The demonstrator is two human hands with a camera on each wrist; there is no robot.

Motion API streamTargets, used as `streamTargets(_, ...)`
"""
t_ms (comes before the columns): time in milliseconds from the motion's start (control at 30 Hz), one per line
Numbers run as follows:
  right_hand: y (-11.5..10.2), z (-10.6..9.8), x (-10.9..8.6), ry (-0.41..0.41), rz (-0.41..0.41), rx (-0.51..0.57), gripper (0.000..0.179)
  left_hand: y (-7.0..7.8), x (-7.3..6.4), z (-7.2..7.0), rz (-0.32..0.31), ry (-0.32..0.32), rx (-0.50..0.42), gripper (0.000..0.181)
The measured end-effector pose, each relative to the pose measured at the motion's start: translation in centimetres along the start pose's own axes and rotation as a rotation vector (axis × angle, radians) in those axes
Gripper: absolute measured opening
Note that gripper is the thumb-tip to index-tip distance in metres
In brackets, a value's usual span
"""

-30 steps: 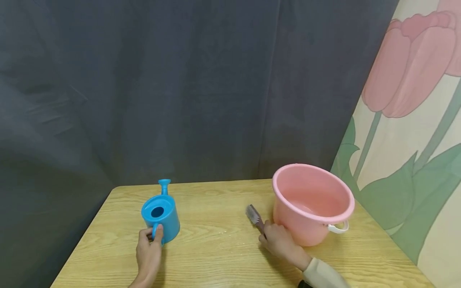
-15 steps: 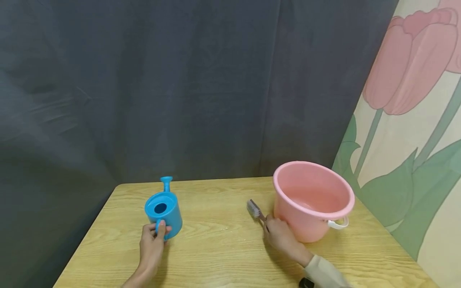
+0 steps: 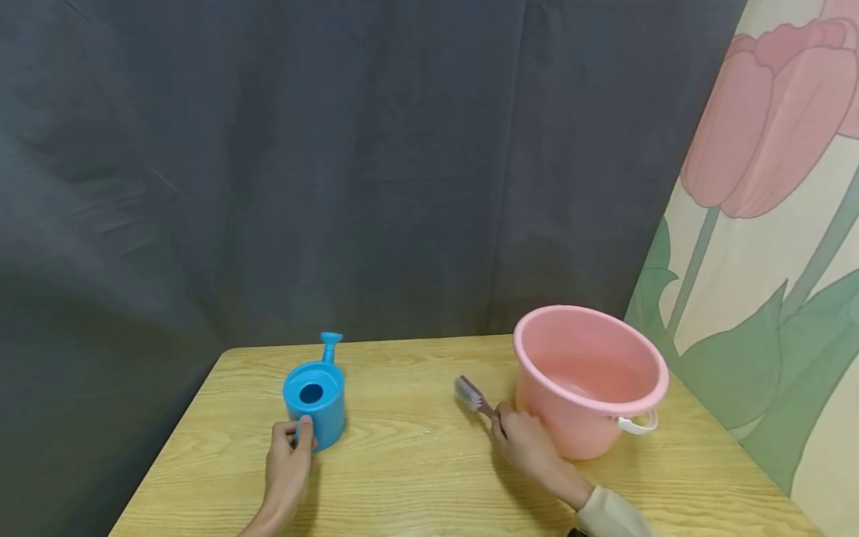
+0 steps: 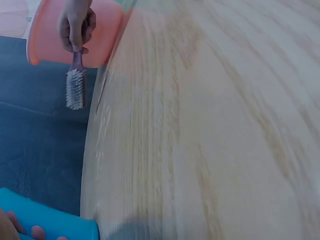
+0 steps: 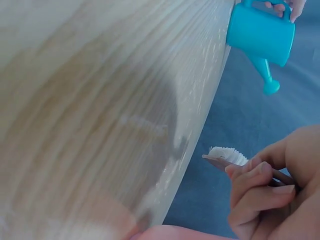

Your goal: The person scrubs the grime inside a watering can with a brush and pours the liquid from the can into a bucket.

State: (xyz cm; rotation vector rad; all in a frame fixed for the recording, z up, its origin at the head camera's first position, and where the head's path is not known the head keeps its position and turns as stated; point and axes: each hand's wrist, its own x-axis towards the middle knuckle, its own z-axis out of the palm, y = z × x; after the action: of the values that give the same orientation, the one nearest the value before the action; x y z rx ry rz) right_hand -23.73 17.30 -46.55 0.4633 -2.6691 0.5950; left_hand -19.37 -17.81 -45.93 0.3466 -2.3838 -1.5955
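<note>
A blue watering can (image 3: 325, 414) stands upright at the left of the table, its spout pointing away from me. My left hand (image 3: 287, 466) grips its handle, thumb on top. In the right wrist view the watering can (image 5: 261, 32) has its base at the tabletop. My right hand (image 3: 530, 444) holds a scrubbing brush (image 3: 473, 397) by its brown handle, with the pale bristle end pointing left and away. A gap shows between the brush (image 4: 75, 89) and the tabletop in the left wrist view. Curled fingers hide most of the handle.
A pink bucket (image 3: 564, 425) with a white handle (image 3: 637, 424) stands just beyond my right hand. Small wet spots lie on the wooden table (image 3: 396, 485) between the hands. A dark curtain (image 3: 376, 186) hangs behind, and a tulip-painted wall (image 3: 725, 298) borders the right.
The brush has shifted slightly left relative to the bucket. The whole head view has drifted a little. Both hands keep their holds on the watering can and the brush.
</note>
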Motion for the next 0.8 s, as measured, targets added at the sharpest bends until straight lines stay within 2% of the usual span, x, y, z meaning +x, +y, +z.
streamTargets(167, -0.5, -0.1, 0.2, -0.015, 0.018, 0.0, 0.014, -0.3, 0.0, 0.1, 0.067, 0.033, 0.058, 0.039)
streamTargets(333, -1.1, -0.1, 0.5, -0.019, 0.015, -0.006, 0.013, -0.3, 0.1, 0.4, 0.136, 0.061, 0.078, 0.03)
streamTargets(600, -1.7, -0.7, 0.3, 0.0, -0.001, -0.004, 0.015, -0.4, 0.1, 0.9, 0.212, 0.102, 0.101, 0.025)
streamTargets(800, -2.0, -1.2, 0.4, 0.006, -0.014, -0.002, 0.014, -0.1, 0.2, 1.0, 0.25, 0.077, 0.146, 0.027)
